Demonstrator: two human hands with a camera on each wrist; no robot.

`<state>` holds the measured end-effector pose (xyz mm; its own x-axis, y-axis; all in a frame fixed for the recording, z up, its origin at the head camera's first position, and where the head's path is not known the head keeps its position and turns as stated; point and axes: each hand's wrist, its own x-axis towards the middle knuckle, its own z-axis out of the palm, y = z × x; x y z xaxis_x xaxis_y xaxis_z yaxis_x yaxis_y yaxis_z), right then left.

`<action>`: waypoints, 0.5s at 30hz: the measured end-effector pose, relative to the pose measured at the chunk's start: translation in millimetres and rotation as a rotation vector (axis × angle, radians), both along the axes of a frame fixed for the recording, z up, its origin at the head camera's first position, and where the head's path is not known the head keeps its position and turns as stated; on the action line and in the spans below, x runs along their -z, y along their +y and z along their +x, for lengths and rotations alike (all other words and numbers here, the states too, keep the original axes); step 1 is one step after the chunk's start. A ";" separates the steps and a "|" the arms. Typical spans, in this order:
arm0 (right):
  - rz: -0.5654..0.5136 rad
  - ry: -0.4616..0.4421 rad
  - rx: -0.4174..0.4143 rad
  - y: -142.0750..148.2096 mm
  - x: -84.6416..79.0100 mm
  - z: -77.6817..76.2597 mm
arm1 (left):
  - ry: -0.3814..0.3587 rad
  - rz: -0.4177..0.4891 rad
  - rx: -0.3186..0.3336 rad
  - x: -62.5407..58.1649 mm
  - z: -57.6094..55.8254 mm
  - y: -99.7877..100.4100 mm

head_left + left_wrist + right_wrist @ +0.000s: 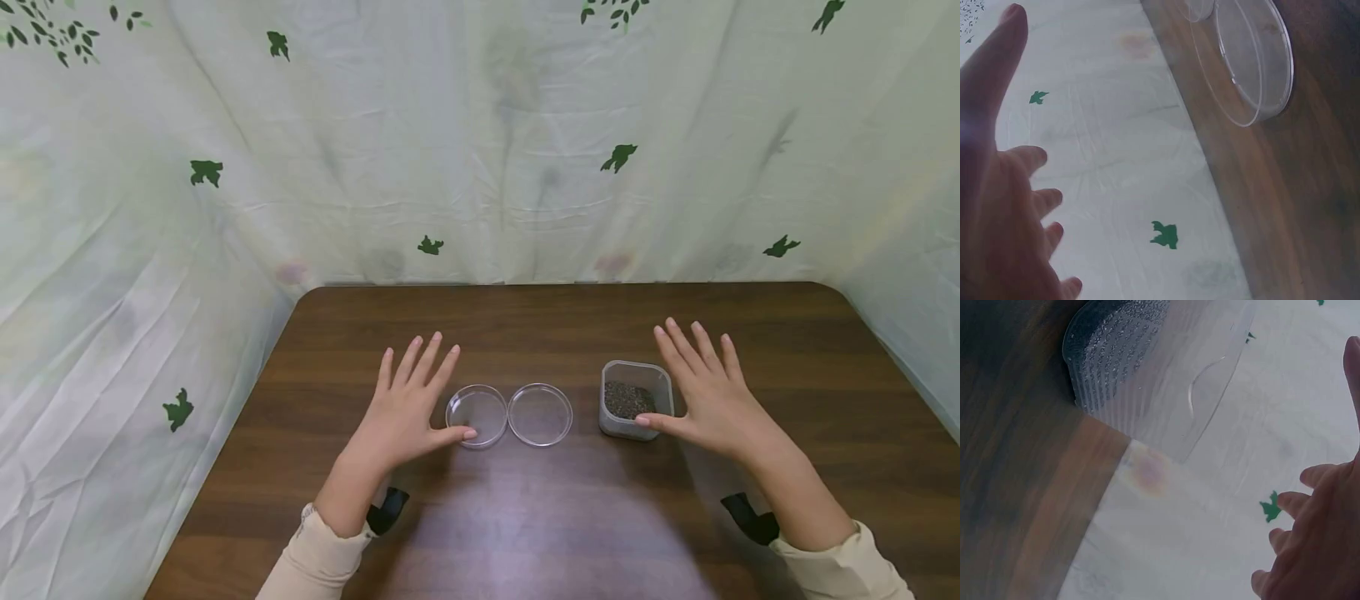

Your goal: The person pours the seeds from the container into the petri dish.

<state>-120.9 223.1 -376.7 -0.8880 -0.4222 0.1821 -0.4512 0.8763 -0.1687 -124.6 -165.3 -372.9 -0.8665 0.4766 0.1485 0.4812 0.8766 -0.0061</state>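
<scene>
Two round clear petri dish halves, a left one (480,404) and a right one (540,415), lie side by side on the wooden table. To their right stands a clear square plastic tub (611,427) with dark granular material (628,400) inside. My left hand (405,417) is spread beside the left dish, its thumb overlapping the dish's near edge in the head view. My right hand (712,404) is spread at the tub's right, thumb across its near corner in that view. In both wrist views the fingers are straight and hold nothing.
The brown table (360,333) reaches back to a pale curtain (465,167) printed with green birds and leaves. Curtain cloth also hangs along the left and right sides. Black straps sit at both wrists, above cream sleeves (318,542).
</scene>
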 end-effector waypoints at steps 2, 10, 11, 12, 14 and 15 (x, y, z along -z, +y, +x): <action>-0.026 0.004 -0.004 1.1 1.3 -0.3 | 0.023 0.026 0.023 2.0 -0.2 -0.3; -0.213 0.050 -0.089 4.2 9.3 -4.0 | 0.101 0.145 0.088 12.4 -0.2 -0.3; -0.241 0.049 -0.098 4.4 10.7 -3.9 | 0.105 0.162 0.093 13.8 0.0 -0.2; -0.267 0.043 -0.104 4.6 12.1 -3.9 | 0.107 0.177 0.098 15.3 0.1 0.1; -0.319 0.020 -0.105 4.2 14.4 -3.4 | 0.111 0.205 0.105 18.3 0.6 0.1; -0.345 0.006 -0.102 4.0 15.5 -3.0 | 0.111 0.219 0.108 19.7 0.8 0.2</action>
<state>-123.9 227.1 -392.2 -0.8430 -0.4215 0.3344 -0.5354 0.7185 -0.4439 -123.8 -165.1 -392.6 -0.7852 0.5112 0.3493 0.5786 0.8067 0.1201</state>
